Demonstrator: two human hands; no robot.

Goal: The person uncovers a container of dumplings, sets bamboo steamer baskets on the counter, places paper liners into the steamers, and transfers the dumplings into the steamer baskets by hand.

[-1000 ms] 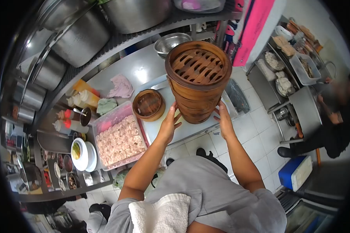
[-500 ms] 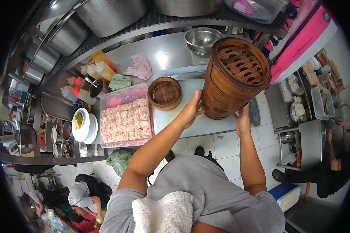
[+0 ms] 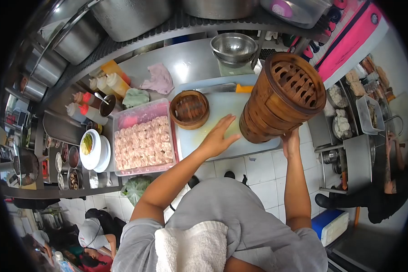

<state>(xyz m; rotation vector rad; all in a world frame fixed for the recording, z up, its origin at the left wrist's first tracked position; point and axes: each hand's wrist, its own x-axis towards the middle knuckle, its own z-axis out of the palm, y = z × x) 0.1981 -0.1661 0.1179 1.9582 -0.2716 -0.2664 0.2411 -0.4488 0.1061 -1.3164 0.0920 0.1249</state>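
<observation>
A tall stack of brown bamboo steamers [image 3: 269, 106] with a slatted top stands on the right of the white cutting board [image 3: 229, 106]. My left hand [image 3: 219, 136] is open just left of the stack, thumb and fingers apart, a small gap between it and the bamboo. On the stack's near right side, my right hand [image 3: 292, 144] grips it low down, its fingertips partly hidden. A single small bamboo steamer [image 3: 190, 109] sits on the board's left part. Behind it lies a knife with a yellow handle [image 3: 244, 89].
A clear tub of raw dumplings [image 3: 143, 141] is at the left, with white plates [image 3: 96, 149] beside it. Squeeze bottles [image 3: 111, 84], cloths [image 3: 157, 79] and a metal colander [image 3: 234, 46] are farther back. Large pots [image 3: 127, 18] line the overhead shelf. Other people work at both sides.
My left hand has come off the steamer stack and opened. The stack has shifted to the right in view, with my right hand still on it. The yellow knife handle now shows.
</observation>
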